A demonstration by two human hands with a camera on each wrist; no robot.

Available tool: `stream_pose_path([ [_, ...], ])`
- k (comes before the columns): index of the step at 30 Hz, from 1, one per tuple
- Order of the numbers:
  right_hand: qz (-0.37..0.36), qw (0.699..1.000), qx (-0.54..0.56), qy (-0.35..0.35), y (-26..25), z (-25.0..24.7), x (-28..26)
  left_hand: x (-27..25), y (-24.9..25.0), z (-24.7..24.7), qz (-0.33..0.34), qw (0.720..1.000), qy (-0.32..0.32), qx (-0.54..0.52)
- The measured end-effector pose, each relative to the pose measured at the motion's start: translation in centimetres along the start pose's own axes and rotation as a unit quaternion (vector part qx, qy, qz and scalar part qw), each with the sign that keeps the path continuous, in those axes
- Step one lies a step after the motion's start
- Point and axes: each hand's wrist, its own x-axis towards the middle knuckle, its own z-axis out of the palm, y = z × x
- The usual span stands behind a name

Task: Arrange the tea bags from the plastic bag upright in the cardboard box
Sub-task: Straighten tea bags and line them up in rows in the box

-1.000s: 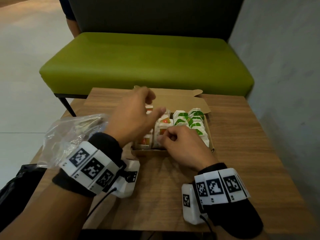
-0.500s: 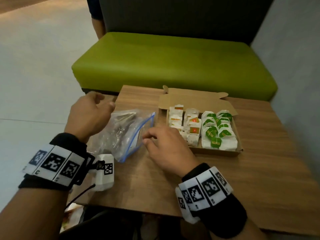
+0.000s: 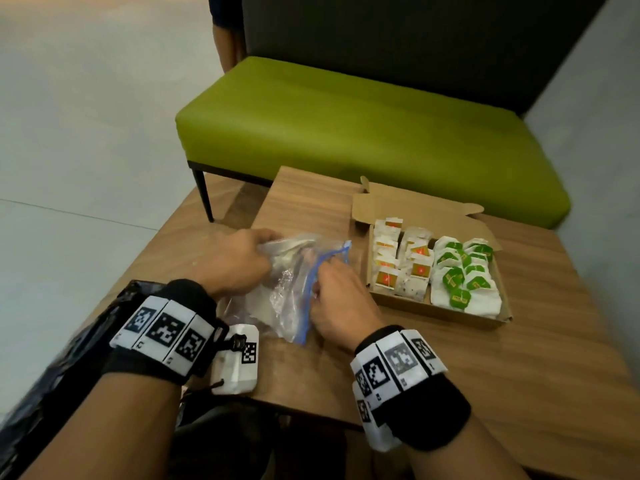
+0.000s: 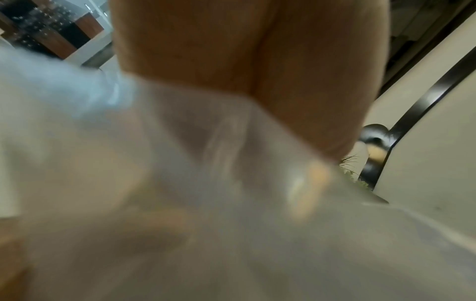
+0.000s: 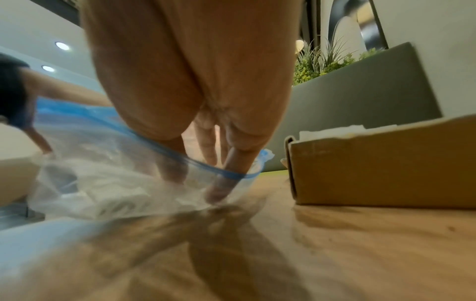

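The clear plastic bag (image 3: 287, 292) with a blue zip edge lies on the table, left of the cardboard box (image 3: 433, 311). My left hand (image 3: 235, 261) grips the bag's far left side with curled fingers. Beside it, my right hand (image 3: 332, 289) has its fingers down inside the bag's open mouth. In the right wrist view those fingers (image 5: 219, 189) reach straight through the blue rim onto white tea bags in the plastic bag (image 5: 103, 183). Red-tagged tea bags (image 3: 401, 261) and green-tagged tea bags (image 3: 464, 271) stand upright in rows in the box. The left wrist view is filled by the blurred plastic bag (image 4: 180, 203).
The wooden table (image 3: 519, 375) has bare surface to the right of and in front of the box. A green bench (image 3: 346, 126) stands behind it, with a person's legs (image 3: 227, 36) at its far left. A black bag (image 3: 52, 375) hangs at my left.
Both hands left the box and moved left to the plastic bag. The left hand took hold of it, and the right hand's fingers went into its mouth.
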Motion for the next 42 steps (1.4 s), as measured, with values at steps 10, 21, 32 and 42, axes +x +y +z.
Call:
stream_pose_path([
  [10, -0.029, 0.998, 0.043, 0.025, 1.1, 1.9, 1.9, -0.6, 1.3, 0.1, 0.023, 0.995, -0.087, -0.032],
  [21, 0.030, 0.990, -0.076, 0.116, 1.1, 2.3, 2.3, 0.6, 0.5, 0.3, -0.062, 0.993, -0.046, -0.086],
  [32, 0.102, 0.984, -0.065, 0.131, 0.1, 1.1, 2.3, 1.7, -0.1, 1.1, -0.012, 0.983, 0.071, -0.169],
  [42, 0.062, 0.992, 0.039, 0.106, 0.2, 1.4, 2.4, 1.4, 0.2, 0.4, -0.033, 0.999, -0.017, -0.029],
])
